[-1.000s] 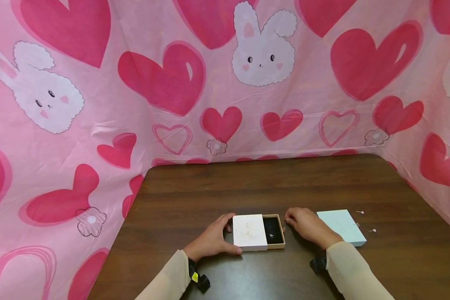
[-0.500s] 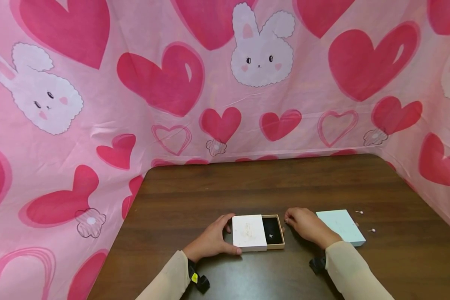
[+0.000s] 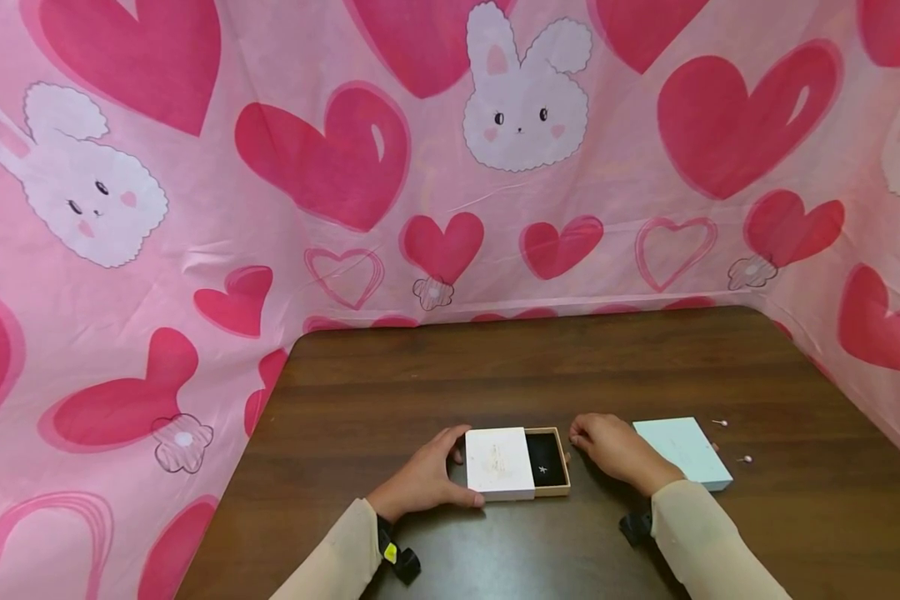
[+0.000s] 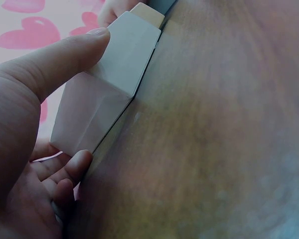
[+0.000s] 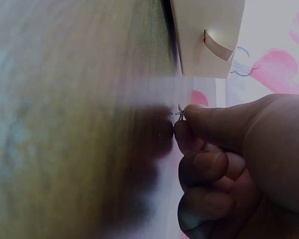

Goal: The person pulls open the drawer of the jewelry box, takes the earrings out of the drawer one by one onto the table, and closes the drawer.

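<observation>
A white sliding gift box lies on the table in the head view, its tan drawer pulled partly out to the right. On the drawer's black pad sits one small star earring. My left hand holds the box's left end, thumb along the near side and fingers at the far side. Right of the drawer, my right hand is low over the table. Between its thumb and forefinger it pinches a second silvery star earring, near the drawer's ribbon tab.
A closed mint-coloured box lies beside my right wrist, partly behind the forearm. Two pearl stud earrings lie on the wooden table to its right. Pink cloth with hearts and rabbits hangs around the back and sides.
</observation>
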The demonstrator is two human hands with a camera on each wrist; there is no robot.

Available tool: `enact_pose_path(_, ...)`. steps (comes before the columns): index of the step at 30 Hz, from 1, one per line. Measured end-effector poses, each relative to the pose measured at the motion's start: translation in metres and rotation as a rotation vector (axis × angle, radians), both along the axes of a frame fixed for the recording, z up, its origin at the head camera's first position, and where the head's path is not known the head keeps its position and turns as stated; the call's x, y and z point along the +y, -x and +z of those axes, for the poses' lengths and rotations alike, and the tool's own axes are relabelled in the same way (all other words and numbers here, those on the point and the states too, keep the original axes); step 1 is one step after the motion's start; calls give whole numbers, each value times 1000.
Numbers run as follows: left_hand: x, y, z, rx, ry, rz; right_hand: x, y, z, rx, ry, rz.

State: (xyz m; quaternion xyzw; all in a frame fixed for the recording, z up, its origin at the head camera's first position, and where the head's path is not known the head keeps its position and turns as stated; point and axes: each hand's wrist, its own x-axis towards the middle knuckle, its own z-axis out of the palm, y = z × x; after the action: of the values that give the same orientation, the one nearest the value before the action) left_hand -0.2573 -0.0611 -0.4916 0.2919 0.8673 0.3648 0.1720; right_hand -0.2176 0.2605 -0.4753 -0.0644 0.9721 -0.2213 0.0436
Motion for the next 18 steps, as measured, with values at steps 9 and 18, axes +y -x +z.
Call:
enact_pose_path(9, 0, 0, 0, -4, -2, 0, 0, 0, 0, 7, -7, 3)
enact_pose_path(18, 0, -1, 2, -18, 2, 5, 1, 0, 0, 17, -1, 7)
